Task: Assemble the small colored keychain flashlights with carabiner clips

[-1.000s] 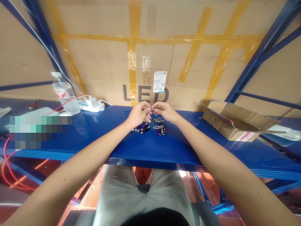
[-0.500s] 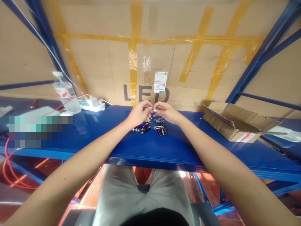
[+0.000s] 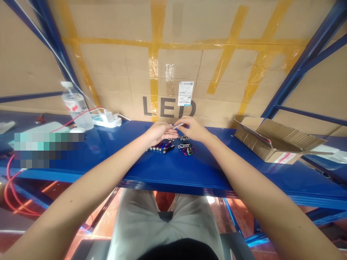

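My right hand (image 3: 193,128) pinches a slim silver-white tube (image 3: 178,126) between thumb and fingers. The tube's left end meets my left hand (image 3: 160,132), which lies palm up with its fingers stretched out. Whether the left thumb presses on that end I cannot tell. Below the left hand lie several small metal tubes (image 3: 161,146) in purple, blue and black with silver ends. Under the right hand sits a pile of small silver metal parts (image 3: 184,138). Nearer to me are several coloured carabiners (image 3: 187,149), partly overlapping.
An open cardboard box (image 3: 267,142) stands on the blue table (image 3: 173,169) at the right. To the left are a plastic bottle (image 3: 78,112) and a white power strip (image 3: 110,122) with cables. A large carton (image 3: 119,79) marked LED closes off the back.
My left hand has opened from a pinch to a flat, upturned palm. The tube in my right hand has swung from end-on to lying sideways, pointing left.
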Demonstrator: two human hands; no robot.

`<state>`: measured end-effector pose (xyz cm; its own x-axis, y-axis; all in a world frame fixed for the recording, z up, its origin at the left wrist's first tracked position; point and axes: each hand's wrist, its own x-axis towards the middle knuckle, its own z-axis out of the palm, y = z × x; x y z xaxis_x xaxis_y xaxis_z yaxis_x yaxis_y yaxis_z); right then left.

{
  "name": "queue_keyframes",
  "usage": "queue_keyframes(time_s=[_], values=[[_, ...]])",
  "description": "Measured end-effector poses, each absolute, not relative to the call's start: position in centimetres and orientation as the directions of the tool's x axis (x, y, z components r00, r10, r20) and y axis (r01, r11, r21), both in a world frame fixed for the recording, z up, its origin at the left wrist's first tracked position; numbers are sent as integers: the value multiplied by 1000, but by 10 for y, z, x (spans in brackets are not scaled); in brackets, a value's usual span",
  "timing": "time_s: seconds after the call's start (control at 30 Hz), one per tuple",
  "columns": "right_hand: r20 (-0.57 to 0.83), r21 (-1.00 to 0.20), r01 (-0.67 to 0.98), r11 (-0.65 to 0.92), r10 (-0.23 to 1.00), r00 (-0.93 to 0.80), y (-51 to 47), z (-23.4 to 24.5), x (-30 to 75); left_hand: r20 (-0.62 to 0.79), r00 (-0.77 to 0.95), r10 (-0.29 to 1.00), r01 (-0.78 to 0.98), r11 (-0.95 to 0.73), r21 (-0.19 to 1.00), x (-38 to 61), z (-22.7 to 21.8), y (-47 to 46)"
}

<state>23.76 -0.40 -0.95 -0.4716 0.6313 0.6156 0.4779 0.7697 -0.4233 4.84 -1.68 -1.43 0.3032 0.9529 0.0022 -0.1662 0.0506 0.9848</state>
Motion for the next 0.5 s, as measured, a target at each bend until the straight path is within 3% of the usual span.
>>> queue_keyframes(time_s=[0.33,0.5], values=[[511,-704,332,628,772,-378,6,-16,240,-47,298,953,-283,135,949,41,-14,-12],[393,-884,111,455,850,-351,9,-18,245,98,223,970,-183,-57,981,42,-16,-11]])
